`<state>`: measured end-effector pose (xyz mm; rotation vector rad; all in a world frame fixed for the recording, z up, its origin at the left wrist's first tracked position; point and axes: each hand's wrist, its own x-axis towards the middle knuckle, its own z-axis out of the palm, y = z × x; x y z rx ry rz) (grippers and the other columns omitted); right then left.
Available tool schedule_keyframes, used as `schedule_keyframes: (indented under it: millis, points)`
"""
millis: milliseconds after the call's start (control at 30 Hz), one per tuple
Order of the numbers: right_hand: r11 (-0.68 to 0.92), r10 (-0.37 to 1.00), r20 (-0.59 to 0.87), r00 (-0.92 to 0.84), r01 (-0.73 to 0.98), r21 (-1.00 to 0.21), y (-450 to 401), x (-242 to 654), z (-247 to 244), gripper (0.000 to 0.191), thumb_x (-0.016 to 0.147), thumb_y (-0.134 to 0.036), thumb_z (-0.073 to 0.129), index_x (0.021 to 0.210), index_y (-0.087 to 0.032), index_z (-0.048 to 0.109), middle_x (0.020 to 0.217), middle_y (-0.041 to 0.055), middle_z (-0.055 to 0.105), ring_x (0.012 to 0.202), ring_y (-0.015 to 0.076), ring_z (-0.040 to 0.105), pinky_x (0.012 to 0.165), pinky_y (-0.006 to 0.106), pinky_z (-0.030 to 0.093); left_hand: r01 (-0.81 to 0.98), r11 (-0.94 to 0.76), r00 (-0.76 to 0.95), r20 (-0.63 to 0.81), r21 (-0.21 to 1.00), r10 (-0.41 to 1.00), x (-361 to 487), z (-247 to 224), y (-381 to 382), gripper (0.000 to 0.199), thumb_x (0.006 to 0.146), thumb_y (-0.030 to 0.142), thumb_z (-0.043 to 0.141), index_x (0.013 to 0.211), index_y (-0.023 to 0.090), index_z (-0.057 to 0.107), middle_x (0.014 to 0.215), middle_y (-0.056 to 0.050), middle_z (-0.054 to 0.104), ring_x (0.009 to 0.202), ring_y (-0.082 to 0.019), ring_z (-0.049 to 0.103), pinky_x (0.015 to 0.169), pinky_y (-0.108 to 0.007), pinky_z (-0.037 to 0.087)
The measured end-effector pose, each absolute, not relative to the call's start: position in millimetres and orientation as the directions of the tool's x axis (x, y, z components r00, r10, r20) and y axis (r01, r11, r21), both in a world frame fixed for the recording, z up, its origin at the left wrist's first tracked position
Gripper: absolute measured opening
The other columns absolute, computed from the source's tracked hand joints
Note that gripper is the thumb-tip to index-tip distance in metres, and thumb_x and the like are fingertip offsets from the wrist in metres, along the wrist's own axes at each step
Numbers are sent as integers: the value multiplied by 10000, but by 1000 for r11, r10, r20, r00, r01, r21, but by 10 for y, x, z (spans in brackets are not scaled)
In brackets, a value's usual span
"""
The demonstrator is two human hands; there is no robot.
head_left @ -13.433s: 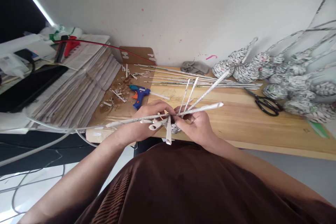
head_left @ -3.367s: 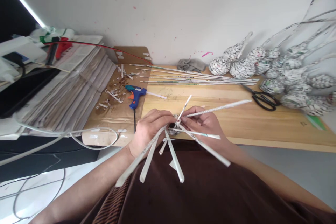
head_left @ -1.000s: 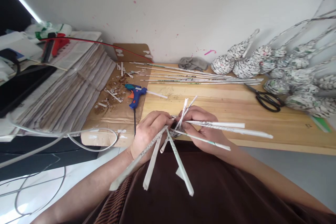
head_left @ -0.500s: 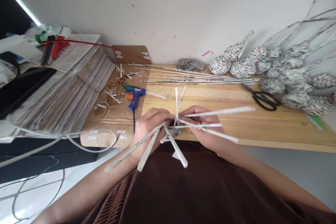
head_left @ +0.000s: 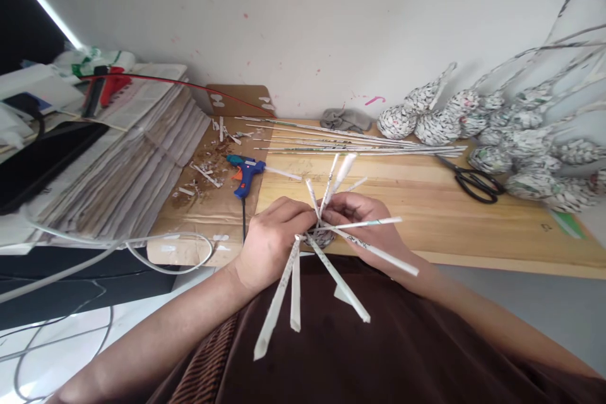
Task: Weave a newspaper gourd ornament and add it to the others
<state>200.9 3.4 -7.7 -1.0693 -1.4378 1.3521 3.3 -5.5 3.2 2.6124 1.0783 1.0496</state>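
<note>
Between both hands, close to the table's front edge, is a small woven newspaper piece [head_left: 322, 238] with several rolled paper tubes [head_left: 341, 278] sticking out of it in all directions. My left hand [head_left: 279, 233] is closed on its left side, fingertips pinching at the base of the tubes. From the right, my right hand [head_left: 367, 224] grips the piece with thumb and fingers bent around the tube bases. Much of the woven body is hidden by the fingers and tubes.
A blue glue gun [head_left: 247, 175] lies on cardboard among paper scraps. Long paper tubes [head_left: 360, 142] lie behind the hands. Black scissors [head_left: 478, 183] and several woven gourd shapes [head_left: 438, 125] are at the right. A newspaper stack [head_left: 161, 145] stands left.
The woven piece has turned in my hands, so the front tubes swing rightward. A tube that pointed right now points up and away beside my right fingers.
</note>
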Motion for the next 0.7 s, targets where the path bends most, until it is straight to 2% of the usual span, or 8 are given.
schedule_keyframes:
  millis: [167, 267, 367, 467, 567, 633, 700]
  points:
    - [200, 941, 172, -292, 70, -977, 4, 2070, -185, 143, 919, -294, 680, 999, -194, 744, 932, 60, 778, 843, 189, 741, 746, 305, 590, 574, -688, 436, 547, 443, 715, 23, -42, -63, 188, 927, 82, 565, 975, 178, 719, 990, -67, 752, 887, -212, 688, 774, -328, 562]
    - [341, 893, 300, -336, 71, -937, -22, 2100, -242, 226, 937, -226, 636, 1141, -228, 733, 1068, 82, 759, 977, 222, 726, 858, 377, 590, 566, -672, 368, 584, 477, 724, 18, -129, -56, 211, 924, 72, 560, 968, 201, 720, 960, -50, 750, 877, -207, 695, 777, -324, 561]
    - [475, 842, 399, -363, 146, -868, -59, 2100, -225, 316, 897, -165, 666, 1193, -259, 720, 1136, 88, 731, 1063, 244, 689, 947, 429, 561, 569, -652, 332, 584, 502, 740, 14, -190, -50, 174, 914, 104, 601, 942, 229, 720, 907, -25, 741, 830, -190, 686, 747, -317, 554]
    - [502, 835, 408, -370, 209, -839, -86, 2082, -162, 304, 916, -165, 649, 1190, -271, 729, 1099, 77, 730, 1053, 232, 680, 949, 411, 553, 553, -674, 361, 589, 489, 723, -7, -208, -58, 179, 923, 146, 620, 1031, 248, 719, 912, -26, 733, 842, -185, 678, 774, -311, 555]
    - [487, 845, 384, -374, 237, -841, -94, 2071, -115, 269, 957, -186, 606, 1170, -272, 747, 1063, 74, 727, 1031, 221, 675, 940, 387, 547, 530, -735, 428, 615, 423, 662, -26, -212, -77, 284, 932, 204, 638, 1207, 260, 677, 1027, -46, 739, 909, -205, 691, 832, -319, 564]
    - [485, 844, 380, -378, 235, -842, -91, 2067, -105, 258, 959, -198, 610, 1160, -274, 753, 1053, 72, 725, 1022, 222, 674, 931, 380, 548, 557, -731, 417, 628, 395, 657, -20, -228, -91, 314, 933, 219, 646, 1243, 267, 642, 1020, -36, 745, 876, -195, 706, 797, -305, 572]
    - [489, 839, 381, -389, 232, -841, -85, 2060, -109, 244, 958, -198, 612, 1134, -274, 764, 1038, 68, 732, 1011, 222, 676, 906, 372, 552, 608, -661, 328, 619, 440, 713, -2, -258, -101, 296, 913, 211, 674, 1199, 257, 613, 930, -9, 746, 790, -170, 713, 706, -276, 568]
